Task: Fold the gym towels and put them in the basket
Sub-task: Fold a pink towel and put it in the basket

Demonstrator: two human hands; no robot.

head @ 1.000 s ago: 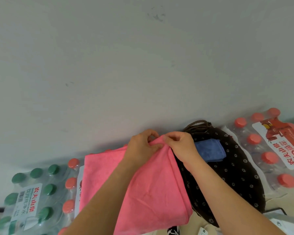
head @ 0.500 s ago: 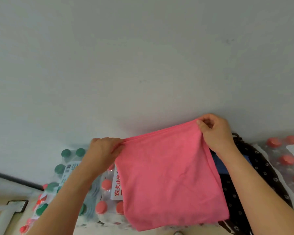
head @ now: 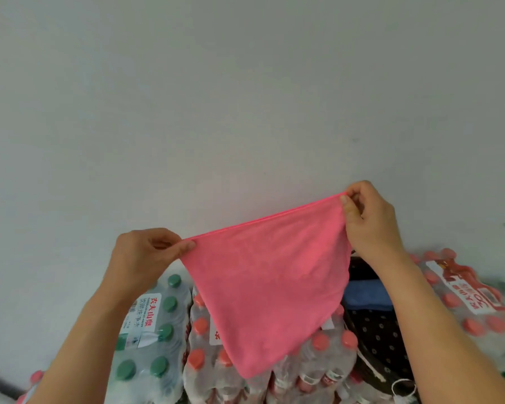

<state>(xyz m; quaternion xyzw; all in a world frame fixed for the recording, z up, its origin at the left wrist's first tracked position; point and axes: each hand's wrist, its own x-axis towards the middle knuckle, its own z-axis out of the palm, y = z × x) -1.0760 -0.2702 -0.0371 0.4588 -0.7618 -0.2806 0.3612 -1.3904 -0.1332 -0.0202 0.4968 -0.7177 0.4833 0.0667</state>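
I saw the left hand [head: 146,255] pinch the left top corner of the pink towel [head: 268,290] between thumb and fingers. The right hand [head: 370,223] pinched the right top corner the same way, higher up. The towel was up in the air in front of the grey wall [head: 245,97]. Its top edge was pulled tight and slanted, and the rest hung down to a point over a pack of red-capped bottles [head: 274,371]. A pack of green-capped bottles [head: 155,330] stood left of that. The dark dotted basket [head: 382,339] sat just right of the towel, partly behind the right arm. A blue towel [head: 365,295] lay inside it.
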